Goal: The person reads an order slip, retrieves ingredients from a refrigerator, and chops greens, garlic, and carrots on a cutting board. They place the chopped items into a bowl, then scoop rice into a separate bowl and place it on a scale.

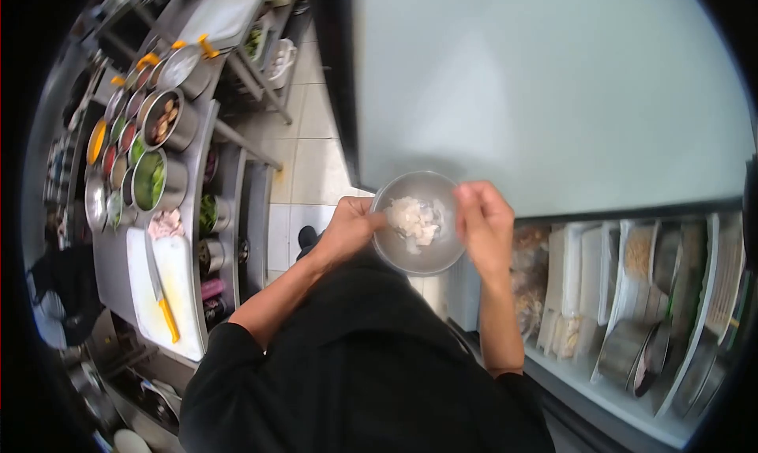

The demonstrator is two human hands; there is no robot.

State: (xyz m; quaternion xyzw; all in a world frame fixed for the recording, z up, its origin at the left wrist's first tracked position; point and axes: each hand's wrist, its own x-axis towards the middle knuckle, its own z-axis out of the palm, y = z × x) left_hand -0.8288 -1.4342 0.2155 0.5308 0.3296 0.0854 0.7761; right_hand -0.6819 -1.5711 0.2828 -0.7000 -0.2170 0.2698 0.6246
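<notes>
In the head view, the left hand [348,230] grips the metal bowl [420,257] with its thumb over the rim, and the right hand [485,216] pinches the opposite rim. The bowl, holding white chunks [414,220], is at the person's front. A broad pale panel [545,97] blocks the space ahead; packed shelves [604,295] lie right, a yellow-handled knife [162,299] on a cutting board [180,275] left

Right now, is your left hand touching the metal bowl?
Touching. The head view shows the left hand gripping the metal bowl at its side, overlapping the edge.
</notes>
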